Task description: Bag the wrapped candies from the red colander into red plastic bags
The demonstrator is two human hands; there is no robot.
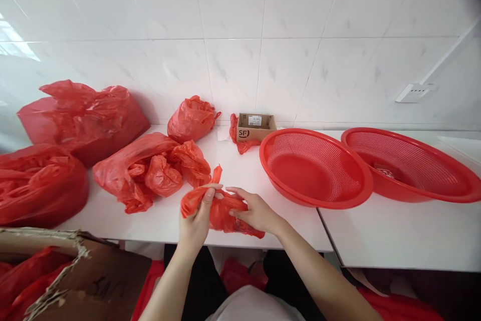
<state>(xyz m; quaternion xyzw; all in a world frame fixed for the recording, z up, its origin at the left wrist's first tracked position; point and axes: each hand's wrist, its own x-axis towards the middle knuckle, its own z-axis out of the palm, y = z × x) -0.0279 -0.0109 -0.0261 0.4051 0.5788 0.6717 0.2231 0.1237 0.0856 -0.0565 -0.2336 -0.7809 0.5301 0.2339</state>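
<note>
Near the front edge of the white table, both hands are on a red plastic bag (221,216). My left hand (199,218) is closed round the bag's gathered upper part, and a twisted end sticks up past the thumb. My right hand (253,209) curves over the bag's right side, fingers pressed on the plastic. Dark shapes show faintly through the film; I cannot make out what they are. Just left of the hands lies a larger open red bag (128,161) with a small knotted red bag (163,176) at its mouth.
Full red bags (82,120) stand at the left, and another red bag (193,119) rests by the tiled wall. A small cardboard box (255,133) is at the back. Two red plastic baskets (315,171) occupy the right. A torn carton (105,271) stands at lower left.
</note>
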